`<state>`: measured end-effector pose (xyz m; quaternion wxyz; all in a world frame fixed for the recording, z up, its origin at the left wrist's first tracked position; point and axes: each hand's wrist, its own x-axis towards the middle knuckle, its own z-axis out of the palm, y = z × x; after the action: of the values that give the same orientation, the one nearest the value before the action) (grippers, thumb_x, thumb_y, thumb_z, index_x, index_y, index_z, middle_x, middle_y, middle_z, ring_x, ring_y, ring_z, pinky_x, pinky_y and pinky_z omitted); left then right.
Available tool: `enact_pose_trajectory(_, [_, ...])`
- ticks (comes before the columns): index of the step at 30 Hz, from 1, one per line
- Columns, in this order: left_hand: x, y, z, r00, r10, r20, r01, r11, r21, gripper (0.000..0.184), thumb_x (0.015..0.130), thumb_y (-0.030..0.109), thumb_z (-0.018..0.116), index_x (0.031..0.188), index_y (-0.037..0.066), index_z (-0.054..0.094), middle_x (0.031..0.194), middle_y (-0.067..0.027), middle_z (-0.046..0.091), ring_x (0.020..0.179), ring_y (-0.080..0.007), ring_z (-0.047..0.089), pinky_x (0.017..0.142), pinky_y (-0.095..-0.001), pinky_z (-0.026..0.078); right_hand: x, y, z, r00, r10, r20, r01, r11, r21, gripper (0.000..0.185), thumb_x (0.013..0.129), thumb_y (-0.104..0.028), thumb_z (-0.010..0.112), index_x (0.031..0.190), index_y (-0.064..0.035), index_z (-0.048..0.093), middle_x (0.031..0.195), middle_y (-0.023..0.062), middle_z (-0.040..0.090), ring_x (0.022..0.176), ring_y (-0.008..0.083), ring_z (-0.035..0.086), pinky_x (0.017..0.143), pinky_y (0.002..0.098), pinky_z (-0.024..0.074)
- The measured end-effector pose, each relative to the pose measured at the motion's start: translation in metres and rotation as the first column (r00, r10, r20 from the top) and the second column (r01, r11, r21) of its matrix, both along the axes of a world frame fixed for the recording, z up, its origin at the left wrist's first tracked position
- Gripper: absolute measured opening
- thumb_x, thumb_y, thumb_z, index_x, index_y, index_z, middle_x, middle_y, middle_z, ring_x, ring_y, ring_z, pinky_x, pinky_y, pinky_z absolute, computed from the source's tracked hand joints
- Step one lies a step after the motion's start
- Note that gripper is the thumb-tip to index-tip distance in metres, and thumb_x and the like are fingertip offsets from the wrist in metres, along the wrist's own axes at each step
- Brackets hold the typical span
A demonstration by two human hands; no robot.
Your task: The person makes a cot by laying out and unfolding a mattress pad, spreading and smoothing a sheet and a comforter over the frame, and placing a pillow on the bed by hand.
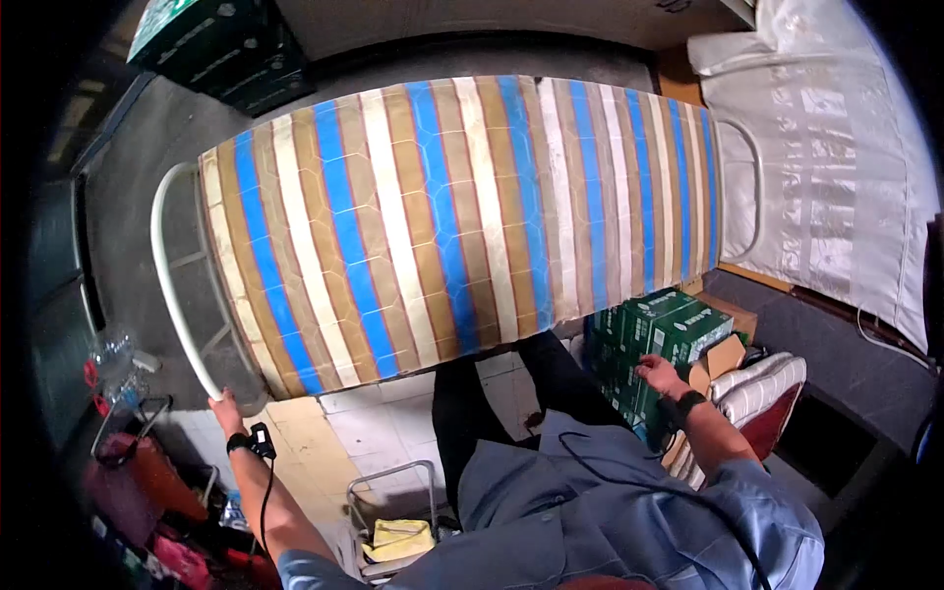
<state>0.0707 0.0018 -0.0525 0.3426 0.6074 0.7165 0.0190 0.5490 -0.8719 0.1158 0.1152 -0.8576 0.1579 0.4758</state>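
Across the middle of the head view lies a folding bed with a blue, brown and cream striped mattress [393, 216]. At its left end stands a curved white metal bed rail [165, 265]. My left hand [227, 408] is wrapped round the near end of that rail. On the other side, my right hand [661, 376] is in the air over green cartons [678, 324], its fingers loosely curled with nothing visible in them. Black straps with cables sit on both wrists.
More green cartons [221, 49] are stacked at the far left. A white curtain [816, 147] hangs at the right, above striped cushions [757, 388]. A metal-framed stool [393, 472] with a yellow cloth stands near my legs. Red bags [157, 482] and a plastic bottle [116, 359] are at lower left.
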Motion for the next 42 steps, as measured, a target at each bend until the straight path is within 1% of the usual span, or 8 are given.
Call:
enact_pose_trajectory(16, [0.037, -0.023, 0.025, 0.994, -0.024, -0.11, 0.035, 0.995, 0.094, 0.035, 0.087, 0.019, 0.06, 0.11, -0.003, 0.043, 0.086, -0.0193, 0.058, 0.073, -0.0285, 0.059, 0.068, -0.041, 0.047, 0.033, 0.028, -0.057, 0.997, 0.076, -0.025, -0.072, 0.99, 0.12, 0.034, 0.086, -0.015, 0.061, 0.115, 0.0012, 0.053, 0.083, 0.0064, 0.063, 0.068, 0.014, 0.057, 0.06, 0.0286, 0.0465])
enact_pose_trajectory(24, [0.025, -0.009, 0.032, 0.999, -0.023, 0.024, 0.025, 0.995, -0.096, 0.068, 0.086, 0.023, 0.062, 0.14, 0.002, 0.027, 0.116, -0.0164, 0.056, 0.101, -0.0225, 0.054, 0.087, -0.0347, 0.044, 0.014, 0.055, -0.014, 0.995, -0.093, 0.028, 0.087, 0.981, 0.172, 0.035, 0.088, -0.02, 0.061, 0.116, 0.0003, 0.054, 0.092, 0.0071, 0.063, 0.083, 0.0161, 0.059, 0.073, 0.0295, 0.0471])
enact_pose_trajectory(26, [0.015, -0.008, 0.022, 0.996, -0.086, 0.028, 0.085, 0.996, 0.024, 0.071, 0.087, 0.019, 0.061, 0.145, 0.004, 0.023, 0.131, -0.0197, 0.048, 0.112, -0.0269, 0.052, 0.096, -0.0355, 0.04, 0.008, 0.056, -0.001, 0.992, 0.097, 0.078, -0.104, 0.989, 0.101, 0.035, 0.085, -0.02, 0.062, 0.114, -0.0014, 0.057, 0.09, 0.0065, 0.064, 0.079, 0.0156, 0.059, 0.073, 0.0298, 0.0474])
enact_pose_trajectory(28, [0.005, -0.009, 0.028, 0.978, -0.206, 0.011, 0.204, 0.974, 0.095, 0.072, 0.087, 0.017, 0.062, 0.144, -0.001, 0.022, 0.137, -0.0211, 0.042, 0.12, -0.029, 0.047, 0.102, -0.0357, 0.036, -0.01, 0.044, -0.006, 0.991, -0.05, 0.122, 0.033, 0.989, 0.143, 0.034, 0.084, -0.021, 0.064, 0.11, -0.0011, 0.059, 0.094, 0.0096, 0.067, 0.086, 0.0185, 0.063, 0.077, 0.0306, 0.0481])
enact_pose_trajectory(32, [-0.012, -0.023, 0.05, 0.985, -0.044, 0.168, 0.072, 0.984, -0.162, 0.063, 0.09, 0.013, 0.055, 0.141, -0.006, 0.025, 0.14, -0.0214, 0.039, 0.126, -0.0289, 0.042, 0.105, -0.0367, 0.033, -0.044, 0.028, -0.011, 0.973, -0.116, 0.199, 0.063, 0.966, 0.253, 0.035, 0.082, -0.027, 0.066, 0.106, -0.0018, 0.061, 0.085, 0.0108, 0.067, 0.077, 0.0208, 0.064, 0.073, 0.0323, 0.0491])
enact_pose_trajectory(38, [-0.06, -0.119, 0.041, 0.936, -0.321, -0.146, 0.289, 0.935, -0.205, 0.036, 0.093, 0.028, 0.044, 0.106, -0.001, 0.06, 0.112, -0.015, 0.061, 0.105, -0.0259, 0.055, 0.093, -0.0406, 0.04, -0.068, 0.033, 0.004, 0.974, -0.186, 0.126, 0.137, 0.937, 0.322, 0.033, 0.083, -0.028, 0.063, 0.103, -0.0021, 0.063, 0.086, 0.0108, 0.067, 0.075, 0.0192, 0.064, 0.07, 0.0322, 0.0497])
enact_pose_trajectory(40, [-0.07, -0.183, 0.053, 0.496, -0.858, -0.13, 0.743, 0.498, -0.448, 0.037, 0.095, 0.026, 0.04, 0.117, 0.001, 0.057, 0.117, -0.0175, 0.057, 0.11, -0.0294, 0.052, 0.097, -0.0414, 0.041, -0.077, 0.038, 0.017, 0.962, -0.214, 0.171, 0.141, 0.922, 0.361, 0.033, 0.082, -0.027, 0.062, 0.104, -0.0016, 0.063, 0.085, 0.0097, 0.067, 0.074, 0.0187, 0.064, 0.069, 0.0319, 0.0496])
enact_pose_trajectory(42, [-0.066, -0.261, 0.079, 0.967, -0.256, 0.011, 0.209, 0.765, -0.609, 0.038, 0.089, 0.027, 0.049, 0.116, 0.0, 0.058, 0.118, -0.0157, 0.057, 0.109, -0.0293, 0.052, 0.096, -0.0444, 0.04, -0.089, 0.037, 0.04, 0.935, -0.31, 0.173, 0.211, 0.877, 0.431, 0.035, 0.083, -0.025, 0.062, 0.108, -0.001, 0.061, 0.085, 0.0084, 0.066, 0.072, 0.0172, 0.063, 0.064, 0.0305, 0.049])
